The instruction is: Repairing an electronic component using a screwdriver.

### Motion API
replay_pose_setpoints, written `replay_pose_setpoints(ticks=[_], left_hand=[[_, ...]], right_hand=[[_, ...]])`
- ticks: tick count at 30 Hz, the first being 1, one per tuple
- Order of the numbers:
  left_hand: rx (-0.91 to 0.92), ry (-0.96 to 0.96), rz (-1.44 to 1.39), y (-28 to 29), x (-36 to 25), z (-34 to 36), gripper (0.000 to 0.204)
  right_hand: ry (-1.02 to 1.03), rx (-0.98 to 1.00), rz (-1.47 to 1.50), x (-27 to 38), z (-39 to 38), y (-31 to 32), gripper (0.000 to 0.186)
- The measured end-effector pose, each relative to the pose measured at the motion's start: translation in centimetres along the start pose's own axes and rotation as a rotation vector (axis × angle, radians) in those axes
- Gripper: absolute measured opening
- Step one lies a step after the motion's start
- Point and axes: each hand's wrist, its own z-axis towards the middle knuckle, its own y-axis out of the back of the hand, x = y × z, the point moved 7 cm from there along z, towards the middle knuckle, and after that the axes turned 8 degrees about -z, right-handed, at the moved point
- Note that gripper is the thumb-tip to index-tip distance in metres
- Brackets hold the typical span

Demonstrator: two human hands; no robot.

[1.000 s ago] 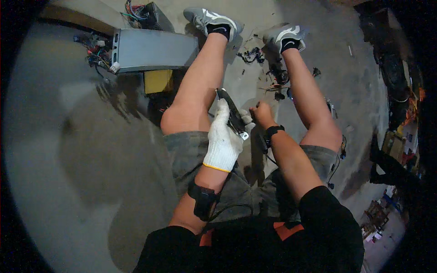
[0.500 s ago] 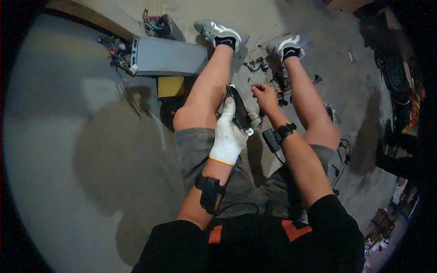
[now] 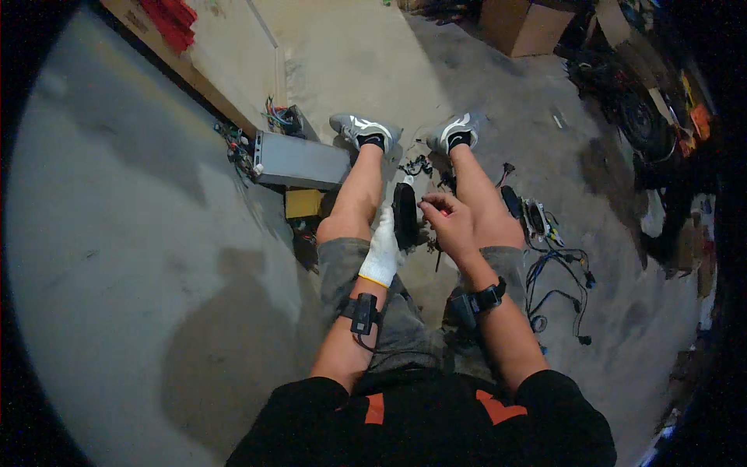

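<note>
I sit on a concrete floor with my legs stretched out. My left hand (image 3: 383,251), in a white work glove, grips a dark oblong part (image 3: 405,213) held upright between my knees. Bare, my right hand (image 3: 447,222) is pinched at the right edge of that part, with something small and reddish between its fingertips. A black strap sits on my left forearm and a black watch on my right wrist. What the right fingers pinch is too small to name.
A grey metal box (image 3: 301,159) with loose wires lies left of my left leg, a yellow block (image 3: 303,203) beside it. Black cables and small parts (image 3: 556,261) lie right of my right leg. Cardboard box (image 3: 521,23) far back; clutter along the right.
The view has tilted up, showing more floor ahead. My hands and the dark part have stayed between my knees, and my right hand has closed in on the part.
</note>
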Motion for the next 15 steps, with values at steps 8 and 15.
replay_pose_setpoints(ticks=[8,15], left_hand=[[0.059,0.062,0.111,1.2,1.5,0.1,0.045],[0.118,0.023,0.109,2.4,2.6,1.3,0.047]], right_hand=[[0.273,-0.063,-0.133,-1.5,-1.8,-0.5,0.015],[0.355,-0.141,-0.176,0.2,-2.4,-0.7,0.014]])
